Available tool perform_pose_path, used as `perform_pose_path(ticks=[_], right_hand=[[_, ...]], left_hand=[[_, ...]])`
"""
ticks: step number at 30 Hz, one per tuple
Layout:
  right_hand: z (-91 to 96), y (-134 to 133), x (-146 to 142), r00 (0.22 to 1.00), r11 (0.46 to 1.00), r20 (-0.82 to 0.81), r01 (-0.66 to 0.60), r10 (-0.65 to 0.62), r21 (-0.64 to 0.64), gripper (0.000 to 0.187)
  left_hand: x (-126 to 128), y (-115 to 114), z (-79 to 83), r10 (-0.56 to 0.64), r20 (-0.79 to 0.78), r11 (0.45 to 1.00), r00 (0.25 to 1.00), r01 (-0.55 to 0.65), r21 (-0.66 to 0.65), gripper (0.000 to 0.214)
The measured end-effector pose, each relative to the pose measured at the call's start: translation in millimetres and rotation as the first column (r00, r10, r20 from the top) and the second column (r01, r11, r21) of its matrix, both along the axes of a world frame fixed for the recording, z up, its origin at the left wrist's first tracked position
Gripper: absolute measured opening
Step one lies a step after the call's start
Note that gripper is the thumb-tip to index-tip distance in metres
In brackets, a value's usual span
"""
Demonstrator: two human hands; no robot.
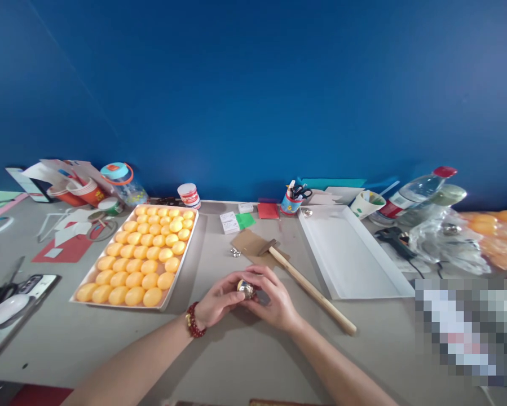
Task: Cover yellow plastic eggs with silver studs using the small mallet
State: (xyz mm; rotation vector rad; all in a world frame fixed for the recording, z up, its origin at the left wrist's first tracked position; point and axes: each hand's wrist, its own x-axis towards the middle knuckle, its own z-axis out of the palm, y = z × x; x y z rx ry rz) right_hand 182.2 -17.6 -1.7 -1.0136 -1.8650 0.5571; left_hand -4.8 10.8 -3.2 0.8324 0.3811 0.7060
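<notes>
Both hands meet over the middle of the table around a small studded ball (247, 289), its visible side bright with silver metal and a bit of yellow at its left edge. My left hand (220, 297), with a dark red bead bracelet (194, 320) at the wrist, grips it from the left with thumb and fingers. From the right, the fingers of my right hand (273, 299) close on the same ball and hide part of it. Just beyond the hands lies a small cluster of shiny metal pieces (235, 252). A wooden-handled hammer (310, 287) rests to the right, its head on brown cardboard (248, 242).
On the left stands a box of orange balls (141, 256). A shallow white tray (352, 254) lies on the right. Behind are small white boxes (229, 222) and a pen cup (291, 203). Farther right are a glue gun (395, 242) and a plastic bottle (414, 194).
</notes>
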Motion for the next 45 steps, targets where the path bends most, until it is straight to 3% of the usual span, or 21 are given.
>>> perform_pose_path(ticks=[6, 10, 14, 18, 22, 26, 31, 36, 38, 41, 43, 45], right_hand=[[-4.4, 1, -2, 1.0, 1.0, 0.019, 0.0, 0.0, -0.017, 0.041], [-0.4, 3, 2, 0.997, 0.994, 0.023, -0.072, 0.074, -0.086, 0.046], [5.3, 3, 4, 0.993, 0.981, -0.027, -0.114, 0.111, -0.16, 0.039], [3.3, 2, 3, 0.968, 0.94, -0.213, -0.193, 0.135, -0.281, 0.033], [-3.8, 3, 5, 0.907, 0.867, -0.381, -0.329, 0.179, -0.375, 0.038], [-5.8, 4, 7, 0.894, 0.865, -0.409, -0.342, 0.18, -0.367, 0.039], [2.5, 5, 9, 0.943, 0.926, -0.269, -0.27, 0.197, -0.266, 0.035], [5.2, 5, 17, 0.972, 0.961, -0.175, -0.189, 0.155, -0.201, 0.063], [2.6, 7, 19, 0.995, 0.98, -0.093, -0.051, 0.033, -0.194, 0.046], [-3.8, 12, 18, 0.987, 0.989, 0.109, 0.124, -0.115, -0.083, 0.027], [-9.0, 14, 14, 0.971, 0.992, 0.216, 0.118, -0.106, -0.043, 0.029], [-14.3, 14, 9, 0.951, 0.995, 0.301, 0.093, -0.075, -0.045, 0.035]], left_hand=[[3, -2, -1.1, 0.05, -0.026, 0.997, 0.998, -0.051, -0.056, 0.035], [5, -2, -1.8, 0.076, -0.057, 0.989, 0.995, -0.083, -0.124, 0.031], [3, 0, -5.3, 0.068, -0.087, 0.988, 0.994, -0.08, -0.136, 0.031], [-1, 1, -7.5, 0.033, -0.116, 0.995, 0.993, -0.043, -0.086, 0.033], [-3, 2, -3.7, 0.036, -0.146, 0.997, 0.989, -0.026, 0.066, 0.035], [0, 1, 2.7, 0.022, -0.123, 0.992, 0.992, -0.006, 0.127, 0.035], [3, -2, 0.5, 0.077, -0.056, 0.988, 0.995, -0.068, 0.141, 0.039], [-2, 7, -3.4, 0.208, -0.022, 0.975, 0.978, -0.206, 0.085, 0.035], [-4, 14, -3.5, 0.353, -0.032, 0.935, 0.935, -0.354, 0.0, 0.032], [-5, 23, -4.3, 0.522, -0.07, 0.843, 0.85, -0.527, -0.108, 0.03], [-4, 24, -5.5, 0.57, -0.089, 0.808, 0.817, -0.577, -0.117, 0.036], [-2, 22, -6.7, 0.576, -0.091, 0.808, 0.813, -0.582, -0.087, 0.042]])
